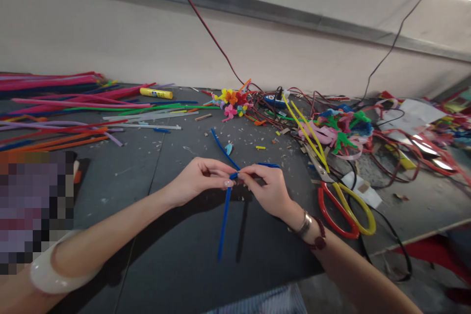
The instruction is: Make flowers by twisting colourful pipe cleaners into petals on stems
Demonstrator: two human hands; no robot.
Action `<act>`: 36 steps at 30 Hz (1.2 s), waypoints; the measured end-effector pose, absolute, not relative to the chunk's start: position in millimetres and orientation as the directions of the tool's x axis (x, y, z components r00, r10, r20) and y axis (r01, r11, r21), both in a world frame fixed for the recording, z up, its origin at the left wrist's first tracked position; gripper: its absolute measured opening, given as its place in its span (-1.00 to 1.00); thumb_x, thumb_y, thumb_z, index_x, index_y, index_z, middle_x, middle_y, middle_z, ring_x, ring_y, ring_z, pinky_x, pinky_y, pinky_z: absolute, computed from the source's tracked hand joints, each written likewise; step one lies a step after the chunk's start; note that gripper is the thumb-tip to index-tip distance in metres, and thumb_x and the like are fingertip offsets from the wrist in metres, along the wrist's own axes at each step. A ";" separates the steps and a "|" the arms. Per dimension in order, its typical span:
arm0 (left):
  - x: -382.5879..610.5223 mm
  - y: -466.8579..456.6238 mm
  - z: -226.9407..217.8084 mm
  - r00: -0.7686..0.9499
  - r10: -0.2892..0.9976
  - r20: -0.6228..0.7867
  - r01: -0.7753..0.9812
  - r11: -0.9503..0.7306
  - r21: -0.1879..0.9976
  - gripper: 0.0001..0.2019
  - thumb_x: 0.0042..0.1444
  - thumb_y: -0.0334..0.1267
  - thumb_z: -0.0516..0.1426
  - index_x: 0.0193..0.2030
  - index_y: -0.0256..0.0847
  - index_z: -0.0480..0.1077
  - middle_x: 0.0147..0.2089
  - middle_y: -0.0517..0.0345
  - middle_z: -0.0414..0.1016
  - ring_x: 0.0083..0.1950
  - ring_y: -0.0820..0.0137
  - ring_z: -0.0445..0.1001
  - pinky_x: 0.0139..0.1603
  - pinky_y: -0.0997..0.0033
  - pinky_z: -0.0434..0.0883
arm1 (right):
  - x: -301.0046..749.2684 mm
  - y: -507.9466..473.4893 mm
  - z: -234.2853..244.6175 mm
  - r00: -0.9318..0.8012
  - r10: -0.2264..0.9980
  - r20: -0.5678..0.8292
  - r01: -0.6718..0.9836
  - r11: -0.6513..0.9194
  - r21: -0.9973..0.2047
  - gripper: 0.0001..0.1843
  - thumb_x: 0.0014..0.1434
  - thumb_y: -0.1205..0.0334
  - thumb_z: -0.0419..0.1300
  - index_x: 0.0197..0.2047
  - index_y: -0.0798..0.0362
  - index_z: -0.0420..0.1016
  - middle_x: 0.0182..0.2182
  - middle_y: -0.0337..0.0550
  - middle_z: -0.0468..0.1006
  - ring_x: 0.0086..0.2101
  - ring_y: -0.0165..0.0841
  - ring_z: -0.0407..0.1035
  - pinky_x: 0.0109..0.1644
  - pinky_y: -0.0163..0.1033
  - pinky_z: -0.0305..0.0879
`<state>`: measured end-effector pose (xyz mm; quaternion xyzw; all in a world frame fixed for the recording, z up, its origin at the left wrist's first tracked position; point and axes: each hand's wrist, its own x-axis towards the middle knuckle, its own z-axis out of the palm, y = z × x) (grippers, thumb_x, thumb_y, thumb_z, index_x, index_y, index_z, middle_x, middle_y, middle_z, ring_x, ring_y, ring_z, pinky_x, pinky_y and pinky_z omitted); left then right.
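Both hands meet over the middle of the dark grey table (176, 255). My left hand (200, 179) pinches a blue pipe cleaner (224, 221) between thumb and fingertips. My right hand (267, 189) pinches the same blue pipe cleaner right beside it. One end of it hangs down toward me, another runs back and left across the table, and a short piece sticks out to the right above my right hand. Where the fingers meet, the pipe cleaner looks bent or twisted; the exact shape is hidden by the fingers.
Long pipe cleaners in many colours (66, 108) lie at the left, with a yellow glue stick (156, 93). Small pipe-cleaner flowers (231, 100) sit at the back. Scissors with red and yellow handles (344, 206) lie at the right beside tangled cables and scraps (342, 130).
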<state>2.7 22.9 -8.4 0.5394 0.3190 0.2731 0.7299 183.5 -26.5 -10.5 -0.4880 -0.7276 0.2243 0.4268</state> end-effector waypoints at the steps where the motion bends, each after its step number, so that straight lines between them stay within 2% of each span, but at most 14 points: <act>1: 3.3 22.4 -7.7 0.643 0.751 -0.150 -0.046 0.234 0.971 -0.80 -0.17 -0.40 0.28 -0.31 -0.24 0.52 -0.38 0.14 0.59 -0.36 0.47 0.51 -0.30 0.58 0.39 | 182.0 -27.2 -10.8 -0.146 0.910 0.387 0.495 0.406 -0.768 -0.86 0.12 0.27 0.11 -0.38 0.07 0.49 -0.51 -0.21 0.53 -0.49 -0.45 0.41 -0.39 -0.38 0.30; 5: 4.7 20.4 -3.9 0.638 0.767 -0.067 -0.031 0.112 0.993 -0.85 -0.14 -0.39 0.25 -0.34 -0.22 0.52 -0.37 0.19 0.58 -0.34 0.48 0.50 -0.29 0.59 0.38 | 176.9 -30.3 -11.5 -0.104 0.945 0.311 0.413 0.325 -0.851 -0.84 0.12 0.24 0.10 -0.41 0.09 0.48 -0.54 -0.21 0.52 -0.54 -0.46 0.40 -0.45 -0.40 0.31; 11: 4.9 19.8 -1.2 0.556 0.827 -0.082 0.080 0.045 0.996 -0.90 -0.17 -0.33 0.27 -0.43 -0.26 0.51 -0.47 0.20 0.55 -0.41 0.48 0.46 -0.36 0.60 0.36 | 171.2 -32.4 -12.0 -0.083 0.971 0.226 0.368 0.241 -0.898 -0.83 0.10 0.24 0.11 -0.42 0.09 0.50 -0.55 -0.22 0.51 -0.54 -0.48 0.37 -0.46 -0.41 0.28; 18: 4.3 24.1 -4.9 0.531 0.844 -0.077 0.119 0.015 0.993 -0.89 -0.10 -0.26 0.23 -0.44 -0.26 0.50 -0.50 0.20 0.52 -0.45 0.48 0.43 -0.40 0.57 0.33 | 171.8 -29.2 -8.9 -0.153 0.988 0.020 0.183 0.048 -0.982 -0.71 0.13 0.12 0.07 -0.32 0.14 0.51 -0.54 -0.17 0.49 -0.60 -0.53 0.28 -0.55 -0.41 0.23; 24: 4.2 24.6 -5.0 0.509 0.858 -0.070 0.152 -0.009 0.988 -0.89 -0.10 -0.27 0.22 -0.45 -0.27 0.49 -0.52 0.20 0.49 -0.47 0.49 0.40 -0.41 0.55 0.32 | 174.7 -28.3 -6.1 -0.192 0.981 -0.016 0.165 0.016 -0.986 -0.74 0.10 0.15 0.11 -0.28 0.14 0.52 -0.51 -0.15 0.51 -0.57 -0.51 0.31 -0.51 -0.39 0.27; 29: 5.1 23.7 -5.1 0.518 0.851 -0.087 0.154 0.007 0.988 -0.89 -0.10 -0.26 0.22 -0.46 -0.28 0.46 -0.53 0.22 0.47 -0.47 0.51 0.39 -0.43 0.58 0.30 | 174.7 -27.6 -9.1 -0.173 0.984 -0.028 0.174 0.003 -0.985 -0.80 -0.02 0.20 0.22 -0.33 0.14 0.50 -0.52 -0.18 0.52 -0.56 -0.51 0.34 -0.49 -0.39 0.28; 36: 4.7 23.4 -5.9 0.566 0.821 -0.080 0.141 -0.001 0.990 -0.86 -0.08 -0.24 0.22 -0.39 -0.28 0.48 -0.46 0.18 0.51 -0.41 0.47 0.42 -0.35 0.55 0.35 | 176.2 -27.2 -10.4 -0.150 0.985 -0.082 0.190 -0.053 -0.980 -0.82 0.00 0.19 0.19 -0.40 0.16 0.48 -0.56 -0.19 0.51 -0.62 -0.55 0.29 -0.56 -0.44 0.24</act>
